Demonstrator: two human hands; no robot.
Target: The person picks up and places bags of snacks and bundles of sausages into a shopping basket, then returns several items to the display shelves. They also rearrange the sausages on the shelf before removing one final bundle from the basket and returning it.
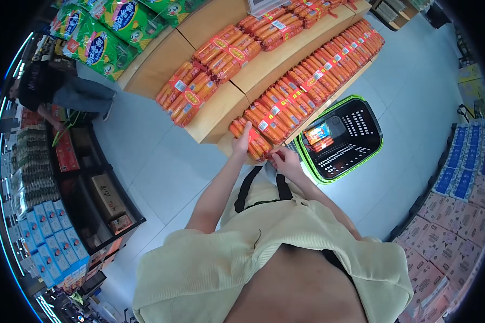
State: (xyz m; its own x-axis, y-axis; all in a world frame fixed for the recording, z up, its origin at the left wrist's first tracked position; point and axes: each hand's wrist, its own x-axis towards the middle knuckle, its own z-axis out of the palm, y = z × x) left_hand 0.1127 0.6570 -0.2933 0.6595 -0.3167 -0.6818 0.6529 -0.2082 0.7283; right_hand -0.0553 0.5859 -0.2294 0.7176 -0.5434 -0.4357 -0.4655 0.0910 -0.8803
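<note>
A red-orange sausage pack [257,145] lies at the near end of the lower wooden shelf. My left hand [242,141] is closed on its left side, thumb over the top. At the pack's right end, my right hand [286,163] has its fingers pressed together at the edge of the wrapper. Beside the pack runs a long row of similar sausage packs [318,75] on the same shelf. More packs [226,53] lie on the tier above. Right of the shelf, a black basket with a green rim [355,140] holds a blue-and-yellow packet [317,133] and some sausages [323,144].
Green bags [99,46] are stacked at the upper left. A person in dark clothes [43,86] stands at the left beside a black shelf [91,183] with blue boxes [54,237]. Pink cartons [436,237] and blue-and-white packs [461,156] line the right side.
</note>
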